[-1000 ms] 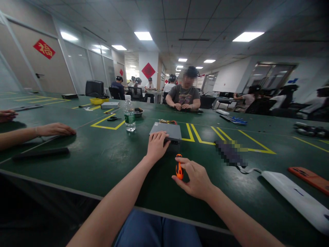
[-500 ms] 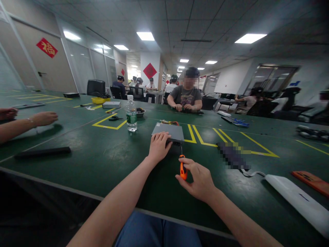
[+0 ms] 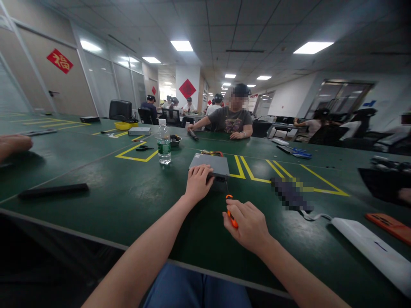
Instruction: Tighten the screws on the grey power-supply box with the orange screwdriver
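Note:
A flat grey metal box (image 3: 212,165) lies on the green table (image 3: 128,196) in front of me. My left hand (image 3: 198,183) rests on the box's near left corner, fingers curled over its edge. My right hand (image 3: 248,224) is closed round the orange handle of a screwdriver (image 3: 230,212), whose thin shaft points up toward the box's near face. The tip's contact with the box is too small to make out.
A water bottle (image 3: 164,143) stands left of the box. A black bar (image 3: 53,190) lies at the near left. At the right lie a white oblong device (image 3: 372,250) and an orange phone (image 3: 390,225). A person (image 3: 233,115) sits across the table; another person's hand (image 3: 13,144) rests at the far left.
My right hand has turned over the screwdriver handle, covering more of it. The hand at the far left pulled back. The person opposite has stretched one arm out sideways.

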A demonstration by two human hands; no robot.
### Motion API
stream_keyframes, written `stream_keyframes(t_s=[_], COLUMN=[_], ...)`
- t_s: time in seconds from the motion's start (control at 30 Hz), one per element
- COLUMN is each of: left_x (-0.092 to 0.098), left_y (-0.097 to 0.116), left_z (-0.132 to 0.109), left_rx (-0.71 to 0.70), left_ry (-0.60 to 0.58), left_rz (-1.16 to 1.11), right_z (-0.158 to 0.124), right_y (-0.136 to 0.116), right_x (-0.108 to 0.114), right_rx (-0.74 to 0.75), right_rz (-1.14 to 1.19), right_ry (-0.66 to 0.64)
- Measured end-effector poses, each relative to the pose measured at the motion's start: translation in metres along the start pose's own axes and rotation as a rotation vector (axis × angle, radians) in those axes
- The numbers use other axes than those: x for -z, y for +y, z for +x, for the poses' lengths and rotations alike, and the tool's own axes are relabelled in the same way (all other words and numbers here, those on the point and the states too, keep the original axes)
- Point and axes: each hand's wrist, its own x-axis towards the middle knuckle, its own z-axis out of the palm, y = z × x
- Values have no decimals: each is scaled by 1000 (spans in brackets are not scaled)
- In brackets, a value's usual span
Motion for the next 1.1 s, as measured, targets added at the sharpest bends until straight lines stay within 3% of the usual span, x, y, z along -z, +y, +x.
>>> stream_keyframes(t_s=[0.2, 0.43, 0.57, 0.73, 0.83, 1.0, 1.1], left_x=[1, 2, 0, 1, 2, 3, 2], left_y=[0, 1, 0, 0, 0, 1, 1], left_z=[0, 0, 0, 0, 0, 0, 0], left_rx=[-10, -12, -9, -8, -7, -6, -10], left_ry=[17, 11, 10, 3, 0, 10, 10], left_rz=[4, 16, 14, 4, 11, 4, 4], right_z=[-1, -3, -2, -6, -7, -4, -2], right_y=[-3, -9, -5, 2, 1, -3, 0], right_x=[2, 1, 3, 0, 1, 5, 5], right_rx=[97, 44, 70, -62, -88, -3, 36], right_rz=[-125, -25, 28, 110, 156, 132, 84], right_ry=[-103, -228, -174, -51, -92, -237, -153])
